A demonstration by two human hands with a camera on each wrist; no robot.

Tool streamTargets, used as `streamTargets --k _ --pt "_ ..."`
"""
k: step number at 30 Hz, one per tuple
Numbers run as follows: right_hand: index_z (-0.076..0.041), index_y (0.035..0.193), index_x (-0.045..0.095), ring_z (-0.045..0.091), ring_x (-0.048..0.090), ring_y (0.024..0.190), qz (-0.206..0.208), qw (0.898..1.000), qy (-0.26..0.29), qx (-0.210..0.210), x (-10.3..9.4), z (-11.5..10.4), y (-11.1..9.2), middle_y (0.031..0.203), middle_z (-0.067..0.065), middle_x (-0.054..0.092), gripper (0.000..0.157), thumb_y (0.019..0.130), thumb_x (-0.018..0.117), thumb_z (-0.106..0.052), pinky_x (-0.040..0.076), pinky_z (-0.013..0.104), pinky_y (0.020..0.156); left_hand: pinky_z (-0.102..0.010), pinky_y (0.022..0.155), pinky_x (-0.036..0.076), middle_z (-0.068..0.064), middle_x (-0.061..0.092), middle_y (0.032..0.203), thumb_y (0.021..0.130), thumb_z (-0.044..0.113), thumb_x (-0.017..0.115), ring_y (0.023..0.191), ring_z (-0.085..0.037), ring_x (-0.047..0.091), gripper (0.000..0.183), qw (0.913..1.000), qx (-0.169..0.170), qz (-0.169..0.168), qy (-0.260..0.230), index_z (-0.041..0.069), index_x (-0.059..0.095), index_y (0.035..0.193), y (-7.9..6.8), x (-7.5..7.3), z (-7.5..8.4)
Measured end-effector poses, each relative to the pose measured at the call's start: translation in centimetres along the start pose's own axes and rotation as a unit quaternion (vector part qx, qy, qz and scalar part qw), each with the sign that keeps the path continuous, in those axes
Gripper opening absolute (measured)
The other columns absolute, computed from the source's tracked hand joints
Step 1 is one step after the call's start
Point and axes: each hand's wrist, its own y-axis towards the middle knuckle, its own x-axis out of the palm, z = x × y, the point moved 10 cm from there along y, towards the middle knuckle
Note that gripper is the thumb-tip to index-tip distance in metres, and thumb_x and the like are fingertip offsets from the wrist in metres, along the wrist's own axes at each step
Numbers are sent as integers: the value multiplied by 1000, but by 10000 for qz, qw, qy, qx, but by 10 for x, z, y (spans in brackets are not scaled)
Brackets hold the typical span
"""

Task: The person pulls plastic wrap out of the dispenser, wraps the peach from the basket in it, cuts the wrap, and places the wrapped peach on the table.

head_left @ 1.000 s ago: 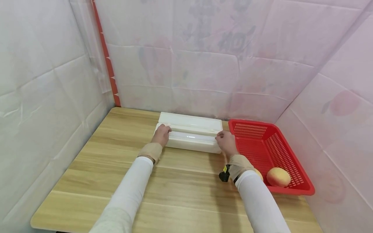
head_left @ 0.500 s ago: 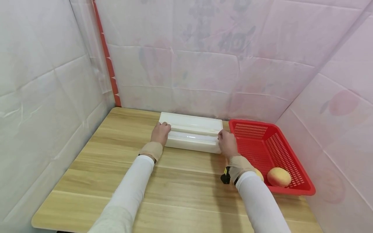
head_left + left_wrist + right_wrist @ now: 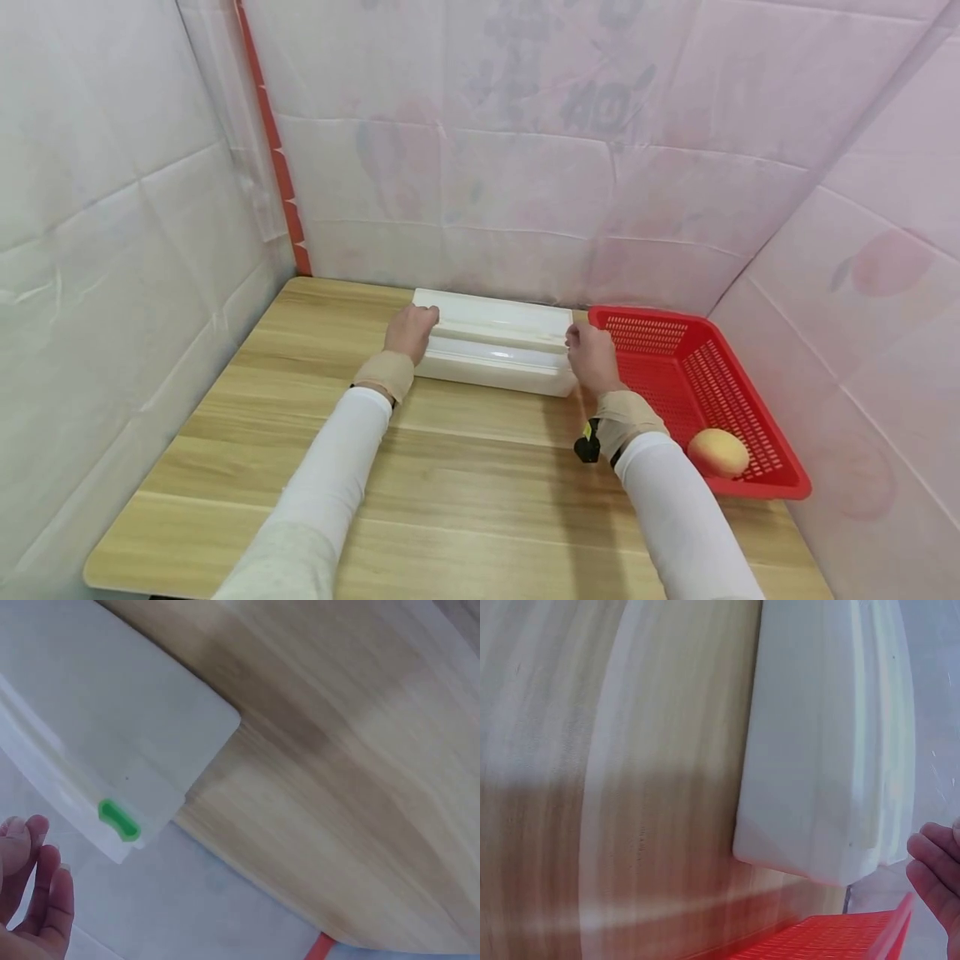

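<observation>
A long white box [image 3: 487, 375], which looks like a cling film dispenser, lies near the back of the table with its lid [image 3: 495, 308] tipped back. The left wrist view shows a small green slider [image 3: 118, 821] at one end. My left hand [image 3: 409, 332] is above the box's left end, thumb and index fingertips pinched together. Above the right end, my right hand [image 3: 595, 358] has its fingers curled in a pinch. Both seem to hold clear film, barely visible against the pale wall. The right wrist view cuts off most of the right hand.
A red perforated basket [image 3: 772, 433] stands on the right beside the box. In its front corner lies a yellow-and-red peach [image 3: 718, 454]. Pale plastic sheeting [image 3: 517, 192] covers the walls around the wooden table [image 3: 465, 500].
Both hands have moved up and away from the box's front, the right one also slightly rightward. The box has barely moved. A second peach is now hidden behind the right sleeve.
</observation>
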Motion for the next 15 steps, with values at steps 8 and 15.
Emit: streamTargets --k 8,15 --pt "6 102 66 36 68 86 35 10000 41 -12 -13 -7 6 94 22 71 14 97 54 0 57 49 81 -40 73 59 -16 75 91 89 -5 65 85 -34 68 11 9999 109 -108 41 3 68 96 9 -18 -3" --pt "2 98 63 39 65 82 357 9985 -62 -412 -31 -23 11 89 21 69 9 95 55 1 55 51 77 -39 75 59 -16 74 94 94 3 61 86 -33 70 7 9996 226 -137 -36 3 67 98 15 -37 -5"
